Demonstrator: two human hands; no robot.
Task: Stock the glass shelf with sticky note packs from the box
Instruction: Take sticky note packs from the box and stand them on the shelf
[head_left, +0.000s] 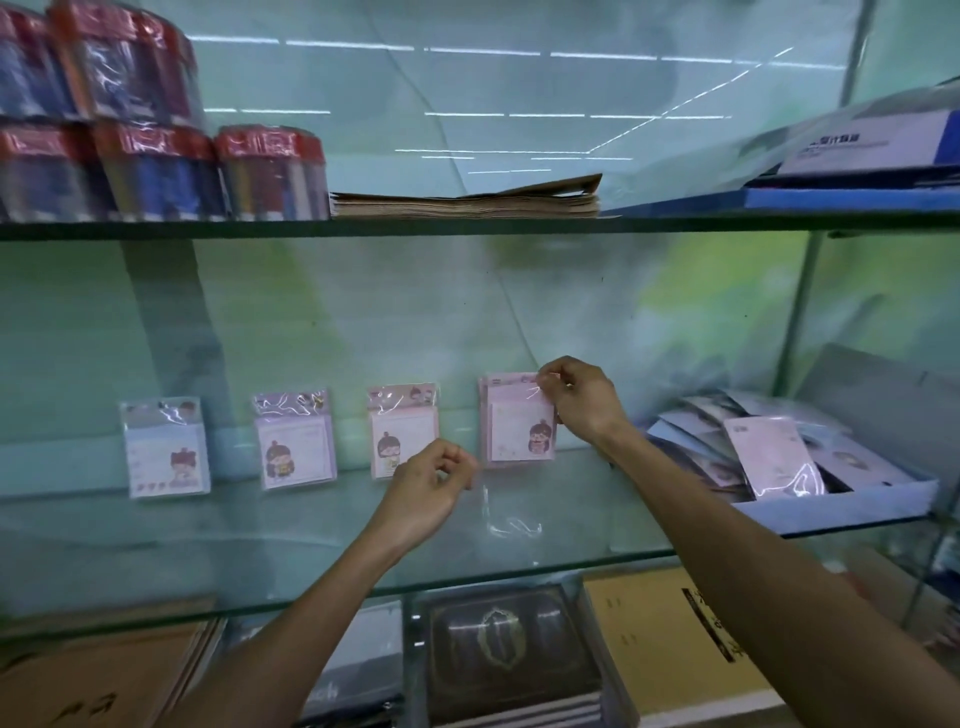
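Right hand pinches the top of the fourth pack, upright mid-frame on the glass shelf; left hand, fingers curled, empty, hovers lower left of it; box at right.

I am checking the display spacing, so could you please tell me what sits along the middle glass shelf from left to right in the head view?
Blue-tinted pack → second pack → third pack → fourth pack, pinched by the right hand → box of packs.
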